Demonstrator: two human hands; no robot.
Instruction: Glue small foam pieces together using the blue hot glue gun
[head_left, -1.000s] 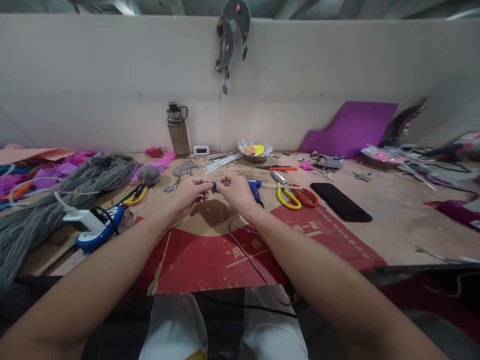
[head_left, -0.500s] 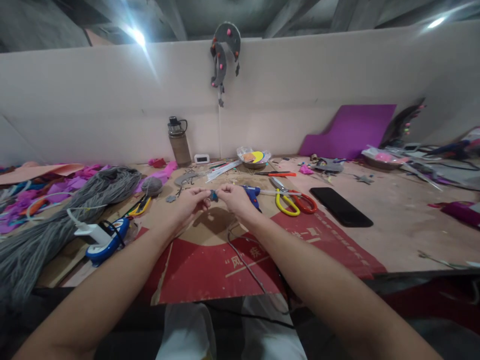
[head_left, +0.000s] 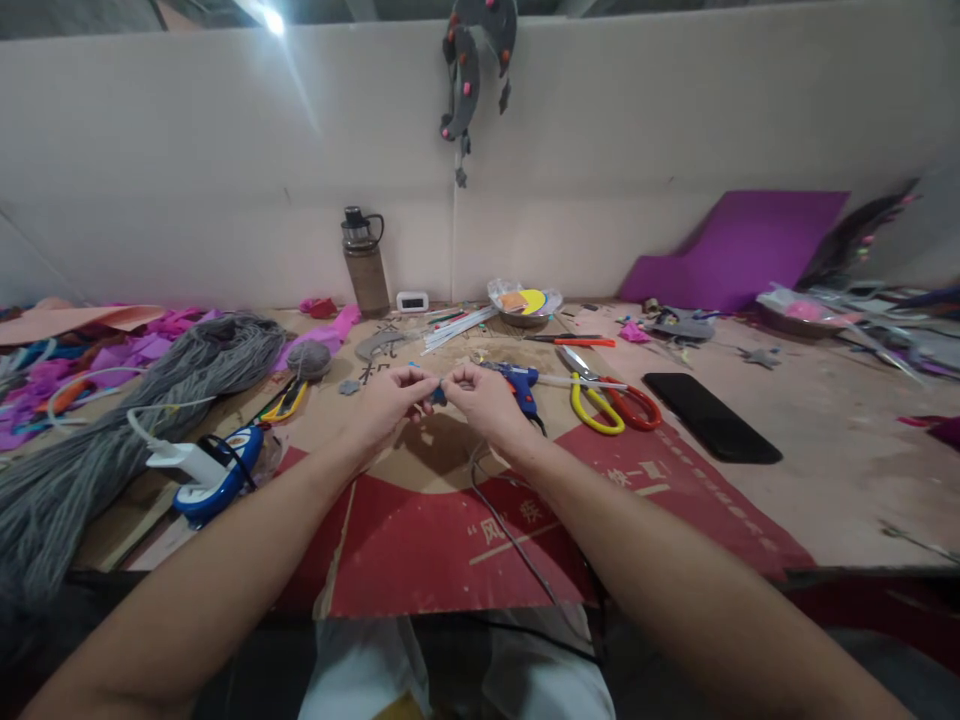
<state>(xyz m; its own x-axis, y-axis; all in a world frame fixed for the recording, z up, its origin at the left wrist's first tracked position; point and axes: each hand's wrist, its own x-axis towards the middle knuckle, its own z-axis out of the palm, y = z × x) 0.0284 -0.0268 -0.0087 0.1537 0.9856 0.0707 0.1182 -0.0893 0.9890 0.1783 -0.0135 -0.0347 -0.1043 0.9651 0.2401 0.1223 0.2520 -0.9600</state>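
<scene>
Over the red and brown cardboard, my left hand and my right hand meet fingertip to fingertip. Both pinch a small dark blue-grey piece, mostly covered by the fingers, so its shape is unclear. A thin grey cord trails over the cardboard from beneath my right hand. Just beyond that hand lies a blue hot glue gun with a white glue stick. Left of my left hand are a small grey star-like cutout and a grey crescent.
Scissors with yellow and red handles and a black phone lie right. Grey yarn, a yarn ball and a blue power strip sit left. A bottle stands by the wall, below a hanging moon ornament.
The camera view has tilted up, then down again and slightly left. Both hands stay together on the small piece, with the fingers shifting a little around it.
</scene>
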